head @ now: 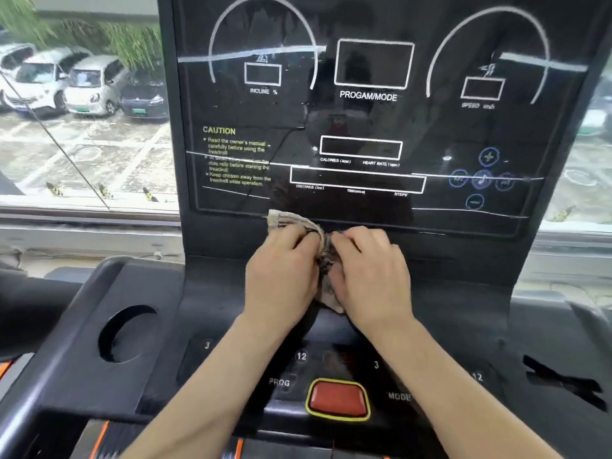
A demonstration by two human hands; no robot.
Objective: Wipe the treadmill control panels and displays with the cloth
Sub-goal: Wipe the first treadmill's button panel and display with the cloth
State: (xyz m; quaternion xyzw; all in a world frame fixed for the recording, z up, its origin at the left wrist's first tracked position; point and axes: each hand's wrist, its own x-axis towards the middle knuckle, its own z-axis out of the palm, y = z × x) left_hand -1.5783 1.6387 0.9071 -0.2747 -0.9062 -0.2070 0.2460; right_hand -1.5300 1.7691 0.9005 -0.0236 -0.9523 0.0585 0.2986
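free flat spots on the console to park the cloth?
Bare ledge between cup holder and the keypad; another right of the MODE key. Crowded centre: both hands, left and right, bunch the cloth above the red stop button.

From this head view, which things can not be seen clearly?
- Most of the cloth: hidden under the left hand and right hand.
- Caution text: blurred, crossed by a reflection.
- Round blue buttons: symbols too blurred.
- Lower keypad: partly covered by forearms.
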